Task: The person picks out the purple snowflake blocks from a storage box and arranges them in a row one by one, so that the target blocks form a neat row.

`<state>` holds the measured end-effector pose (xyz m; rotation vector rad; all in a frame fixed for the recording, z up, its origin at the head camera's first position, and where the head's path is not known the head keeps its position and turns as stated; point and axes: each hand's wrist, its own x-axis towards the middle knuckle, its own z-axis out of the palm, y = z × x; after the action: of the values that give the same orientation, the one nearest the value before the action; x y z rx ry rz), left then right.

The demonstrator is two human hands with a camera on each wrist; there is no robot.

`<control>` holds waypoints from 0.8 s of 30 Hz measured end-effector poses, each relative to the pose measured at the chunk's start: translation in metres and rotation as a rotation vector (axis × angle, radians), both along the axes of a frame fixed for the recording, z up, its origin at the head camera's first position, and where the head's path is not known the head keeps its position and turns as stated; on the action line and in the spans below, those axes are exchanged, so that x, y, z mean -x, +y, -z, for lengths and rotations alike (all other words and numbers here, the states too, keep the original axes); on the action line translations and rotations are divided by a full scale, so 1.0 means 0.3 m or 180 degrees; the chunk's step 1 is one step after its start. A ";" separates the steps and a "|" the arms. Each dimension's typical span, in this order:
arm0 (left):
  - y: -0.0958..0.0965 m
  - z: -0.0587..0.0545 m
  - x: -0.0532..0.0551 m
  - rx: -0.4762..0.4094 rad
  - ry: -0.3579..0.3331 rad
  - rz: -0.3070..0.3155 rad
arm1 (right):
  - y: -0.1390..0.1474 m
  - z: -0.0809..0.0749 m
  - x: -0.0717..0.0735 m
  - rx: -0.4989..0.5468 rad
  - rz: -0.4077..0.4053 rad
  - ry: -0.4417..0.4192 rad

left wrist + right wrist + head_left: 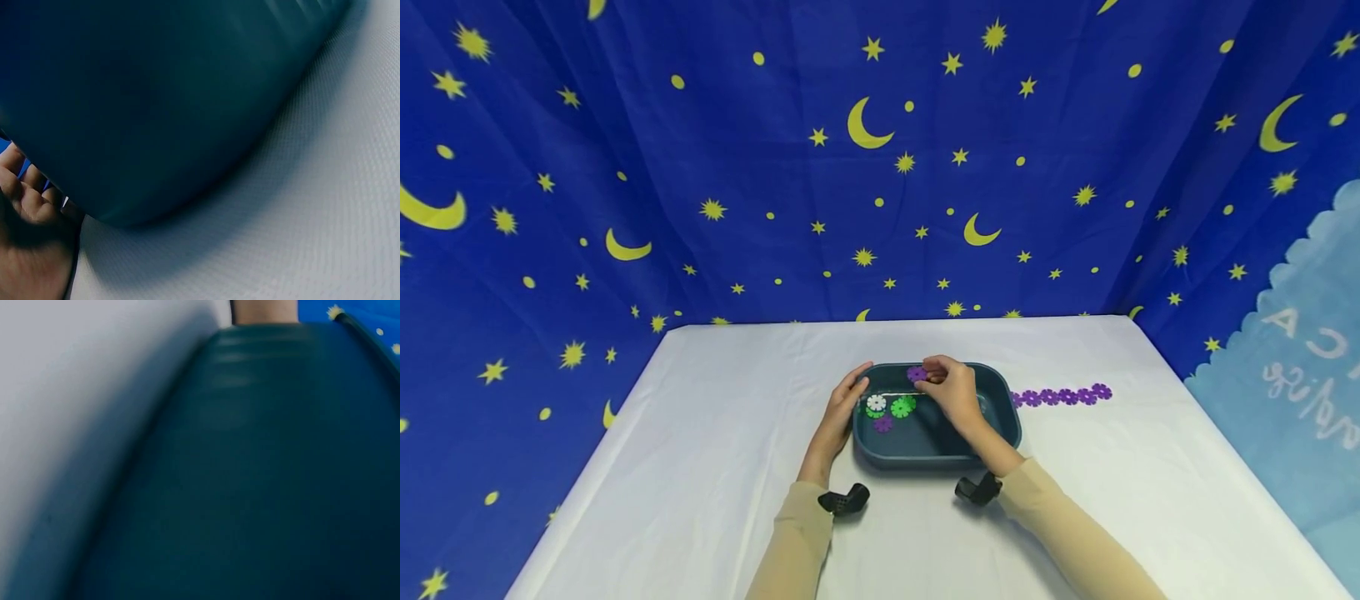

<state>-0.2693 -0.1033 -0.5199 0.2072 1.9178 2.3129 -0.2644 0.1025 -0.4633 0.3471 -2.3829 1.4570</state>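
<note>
My left hand (837, 417) holds the left end of a dark teal plastic tub (925, 460). Several of its fingers (34, 187) lie along the outside wall in the left wrist view. Over the tub, my right hand (953, 393) pinches a purple snowflake disc (916, 374) between thumb and fingers. Inside the tub's left part lie a white disc (876, 402), green discs (902, 407) and another purple disc (883, 425). The right wrist view shows mostly the tub's outer wall (237, 462), so the right fingers are hidden there.
A row of several joined purple discs (1067, 397) extends right from the tub across the white tablecloth (722, 467). The tub hides whether the row continues behind it. Blue curtains (820, 183) with stars and moons enclose the table's back and sides.
</note>
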 end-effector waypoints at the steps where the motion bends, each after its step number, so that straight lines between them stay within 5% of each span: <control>1: -0.001 -0.001 0.000 0.0015 -0.0009 0.0009 | 0.009 -0.003 -0.001 0.0007 0.0024 0.0018; 24: 0.002 0.007 0.002 -0.0132 0.0008 0.0011 | 0.307 -0.041 -0.011 0.0256 0.0757 0.0003</control>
<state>-0.2699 -0.1028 -0.5221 0.2179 1.8703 2.3528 -0.2611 0.1947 -0.4509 0.0423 -2.2665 1.4350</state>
